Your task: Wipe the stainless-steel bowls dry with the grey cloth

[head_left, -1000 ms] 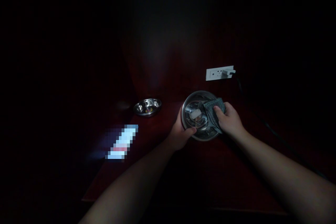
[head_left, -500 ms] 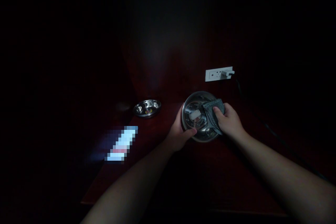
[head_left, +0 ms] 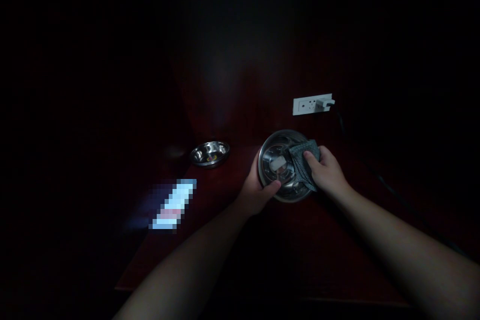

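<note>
A shiny metal bowl (head_left: 278,148) is held up over the dark red table, tilted so that its inside faces me. My left hand (head_left: 256,191) grips its left side, the thumb over the rim and the other fingers hidden behind. A pale patch, perhaps a label or a reflection, shows on the bowl's bottom. In my right hand (head_left: 327,169) is a grey-green patterned cloth (head_left: 303,156), folded over the bowl's right rim with my thumb pressing on it. The fingers behind the cloth are mostly hidden.
Left of the bowl, a shallow metal dish (head_left: 210,154) with a yellow and red mark inside stands on the table (head_left: 225,190). A bright pixelated rectangle (head_left: 174,205) lies nearer. On the wall, a white socket (head_left: 312,104) holds a plug, with a dark cable trailing right. Surroundings are very dark.
Almost nothing differs. The bowl, cloth and both hands appear very slightly further left and up, with the grip of each hand unchanged.
</note>
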The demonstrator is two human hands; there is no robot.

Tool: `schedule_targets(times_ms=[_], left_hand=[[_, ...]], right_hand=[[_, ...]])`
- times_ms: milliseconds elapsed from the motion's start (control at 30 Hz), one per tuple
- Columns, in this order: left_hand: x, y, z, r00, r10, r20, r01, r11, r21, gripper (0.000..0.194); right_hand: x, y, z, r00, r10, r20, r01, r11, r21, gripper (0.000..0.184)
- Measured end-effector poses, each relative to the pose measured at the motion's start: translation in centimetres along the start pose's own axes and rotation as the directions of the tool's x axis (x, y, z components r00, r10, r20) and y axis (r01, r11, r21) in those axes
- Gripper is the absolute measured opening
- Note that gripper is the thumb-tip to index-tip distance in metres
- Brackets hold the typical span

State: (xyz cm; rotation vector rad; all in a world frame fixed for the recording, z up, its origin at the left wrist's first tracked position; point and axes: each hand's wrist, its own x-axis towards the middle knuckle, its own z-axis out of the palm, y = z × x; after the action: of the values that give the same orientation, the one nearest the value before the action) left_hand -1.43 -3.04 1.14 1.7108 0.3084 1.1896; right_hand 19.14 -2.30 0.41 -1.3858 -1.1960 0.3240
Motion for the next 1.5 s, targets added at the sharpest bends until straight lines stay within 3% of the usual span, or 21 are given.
schedule_targets(times_ms=[167, 367, 567, 800, 1200, 1500], left_hand=[[0.0, -0.1, -0.1, 0.998, 0.053, -0.015, -0.052, 0.997, 0.060, 0.088], [0.1, -0.4, -0.5, 0.996, 0.064, -0.060, -0.059, 0.995, 0.078, 0.084], [0.1, -0.3, -0.4, 0.996, 0.046, -0.071, -0.043, 0.998, 0.044, 0.080], [0.2, 0.5, 0.0, 0.999, 0.048, -0.020, -0.048, 0.999, 0.000, 0.080], [0.4, 0.2, -0.1, 1.000, 0.007, -0.005, -0.007, 0.995, -0.104, 0.085], [0.1, 0.1, 0.5, 0.999, 0.045, 0.016, -0.044, 0.996, -0.080, 0.085]], right_hand=[[-0.1, -0.4, -0.2, 1.000, 0.012, 0.005, -0.013, 0.990, 0.138, 0.023], [0.1, -0.5, -0.6, 0.996, -0.051, 0.071, 0.046, 0.997, 0.064, 0.018], [0.2, -0.2, -0.4, 0.995, -0.027, 0.097, 0.022, 0.999, 0.046, 0.023], [0.1, -0.4, -0.2, 0.997, -0.048, 0.062, 0.039, 0.990, 0.135, 0.027], [0.1, 0.5, 0.2, 0.999, -0.023, -0.033, 0.025, 0.998, 0.054, 0.027], [0.0, 0.0, 0.2, 1.000, 0.026, -0.014, -0.025, 0.995, 0.092, 0.027]])
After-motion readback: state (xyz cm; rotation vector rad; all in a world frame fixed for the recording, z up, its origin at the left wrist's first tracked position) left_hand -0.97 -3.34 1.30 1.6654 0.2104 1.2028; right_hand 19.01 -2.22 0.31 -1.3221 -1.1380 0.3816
